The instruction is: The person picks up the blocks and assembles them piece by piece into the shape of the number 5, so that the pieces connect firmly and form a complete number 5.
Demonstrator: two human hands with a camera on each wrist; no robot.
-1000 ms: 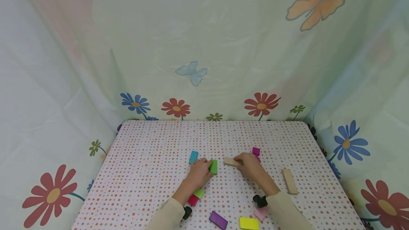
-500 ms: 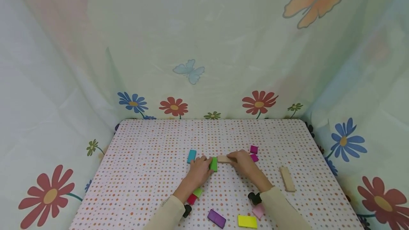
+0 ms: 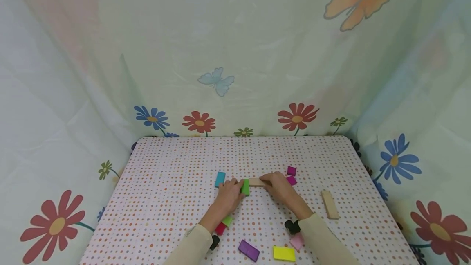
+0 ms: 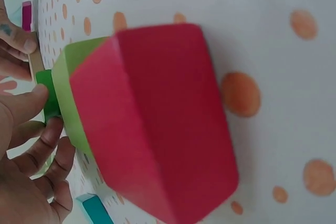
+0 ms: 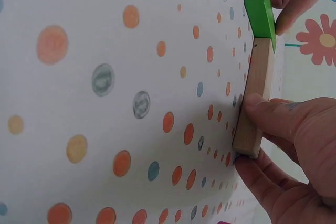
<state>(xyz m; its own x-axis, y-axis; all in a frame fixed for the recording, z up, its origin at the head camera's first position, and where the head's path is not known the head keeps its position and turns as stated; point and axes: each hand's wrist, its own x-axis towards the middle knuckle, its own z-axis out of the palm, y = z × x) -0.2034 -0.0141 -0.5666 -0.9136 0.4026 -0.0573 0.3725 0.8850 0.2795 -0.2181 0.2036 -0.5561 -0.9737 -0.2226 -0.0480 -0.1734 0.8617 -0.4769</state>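
Left hand (image 3: 229, 196) pinches the green block (image 3: 245, 187); right hand (image 3: 280, 187) pinches the wooden block (image 3: 255, 182); both grips narrow; best nudge gently, squaring the meeting faces.

No text or numbers can be read.

Curtain (image 3: 257, 44): pale, kinda creased, covers the back and both sides
Wings: big orange butterfly (image 3: 355, 3) up top right, smaller pale blue butterfly (image 3: 217, 81) lower down
Flowers (image 3: 297, 118): red, blue and little green ones, mostly along the bottom
Surface (image 3: 165, 183): whitish, dots everywhere, lots of orange
Front bunch: purple block (image 3: 249, 250), yellow block (image 3: 284, 253), pink block (image 3: 296, 241) just beside the yellow
Left side: red block (image 4: 157, 124) next to a lime block (image 4: 67, 98), blue block (image 3: 220, 179) further back
Magenta blocks (image 3: 291, 171): two, close together
Lone wooden block (image 3: 330, 205): off to the right, well apart from the rest
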